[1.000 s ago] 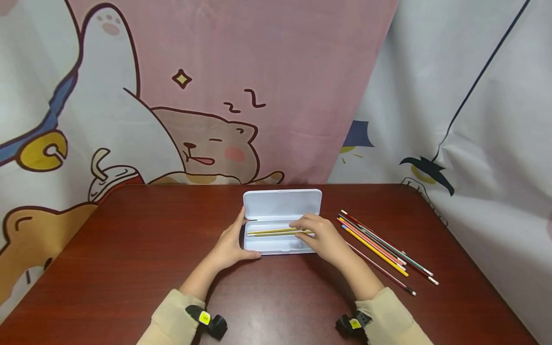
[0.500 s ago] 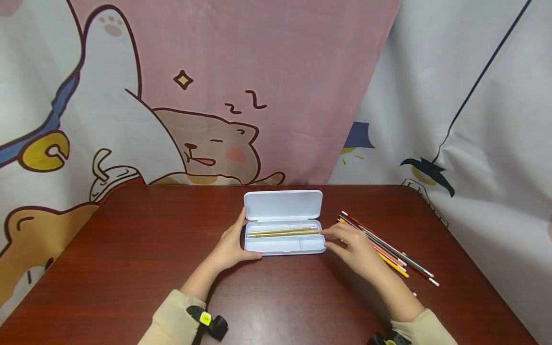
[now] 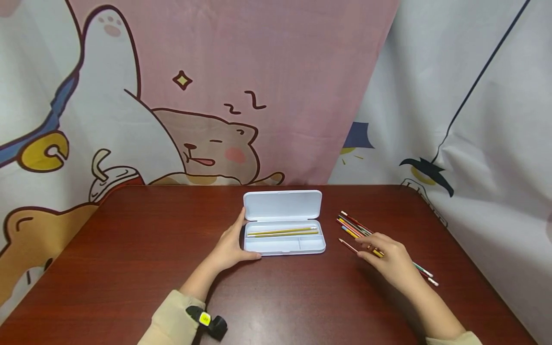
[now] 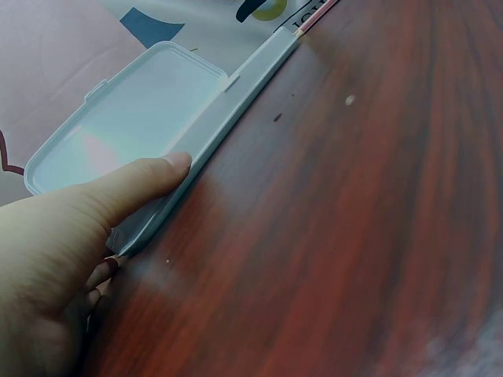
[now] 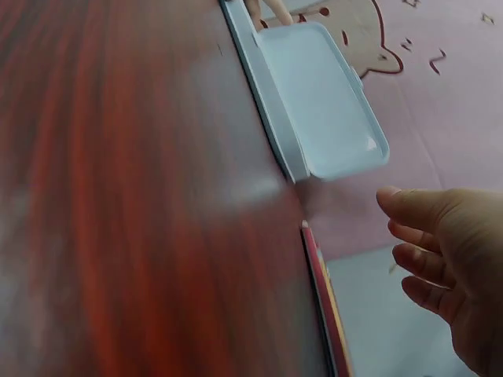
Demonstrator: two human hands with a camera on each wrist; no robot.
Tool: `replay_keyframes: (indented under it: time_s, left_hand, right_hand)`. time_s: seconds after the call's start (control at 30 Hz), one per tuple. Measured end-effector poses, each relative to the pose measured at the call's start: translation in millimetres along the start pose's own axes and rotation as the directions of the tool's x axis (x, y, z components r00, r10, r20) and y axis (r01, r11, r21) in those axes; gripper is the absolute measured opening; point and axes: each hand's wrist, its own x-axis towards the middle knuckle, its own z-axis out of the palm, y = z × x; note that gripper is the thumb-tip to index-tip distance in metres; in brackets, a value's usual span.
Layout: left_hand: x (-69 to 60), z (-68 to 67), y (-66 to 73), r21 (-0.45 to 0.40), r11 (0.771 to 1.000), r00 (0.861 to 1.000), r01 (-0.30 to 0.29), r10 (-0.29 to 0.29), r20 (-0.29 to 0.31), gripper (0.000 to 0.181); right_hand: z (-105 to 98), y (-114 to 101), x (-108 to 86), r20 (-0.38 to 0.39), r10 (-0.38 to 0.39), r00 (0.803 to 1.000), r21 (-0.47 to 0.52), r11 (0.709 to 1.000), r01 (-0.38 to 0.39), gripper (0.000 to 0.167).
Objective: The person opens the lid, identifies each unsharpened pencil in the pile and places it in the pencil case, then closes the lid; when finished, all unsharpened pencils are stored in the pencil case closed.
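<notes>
A white pencil case (image 3: 272, 247) lies on the table with its lid (image 3: 282, 205) raised at the back. Two yellowish pencils (image 3: 282, 232) rest side by side in its rear compartment. My left hand (image 3: 228, 247) grips the case's left end; in the left wrist view the thumb (image 4: 149, 184) presses along the front wall. Over the loose pencils (image 3: 348, 227) to the right hovers my right hand (image 3: 390, 258), thumb and fingers apart and nothing between them. A reddish pencil (image 3: 347, 246) pokes out beneath it. The hand hides the middle of these pencils.
The brown wooden table (image 3: 129, 268) ends at the back against a printed cloth (image 3: 302, 96). A black wrist camera (image 3: 211, 325) is strapped on the left sleeve. The loose pencils slant down toward the right edge.
My right hand has left the pencil case, drawing back to the right until it is above the loose pencils. Both yellowish pencils stay in the case. My left hand keeps its place.
</notes>
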Motion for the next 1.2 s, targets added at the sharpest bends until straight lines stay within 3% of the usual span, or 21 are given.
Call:
replay_keyframes:
  time_s: [0.33, 0.67, 1.2]
  left_hand:
    - [-1.6, 0.7, 0.8, -0.003, 1.000, 1.000, 0.002, -0.002, -0.001, 0.130]
    - [-0.6, 1.5, 1.0, -0.009, 1.000, 1.000, 0.011, -0.011, 0.014, 0.131]
    - [0.3, -0.2, -1.5, 0.002, 1.000, 1.000, 0.007, -0.007, 0.025, 0.130]
  right_hand:
    - [-5.9, 27.4, -23.1, -0.032, 0.050, 0.998, -0.043, 0.998, -0.051, 0.032]
    - [-8.8, 41.0, -34.8, 0.036, 0.179, 0.983, -0.085, 0.981, -0.175, 0.027]
    - [-3.3, 40.4, -31.5, 0.001, 0.190, 0.982, -0.156, 0.970, -0.187, 0.020]
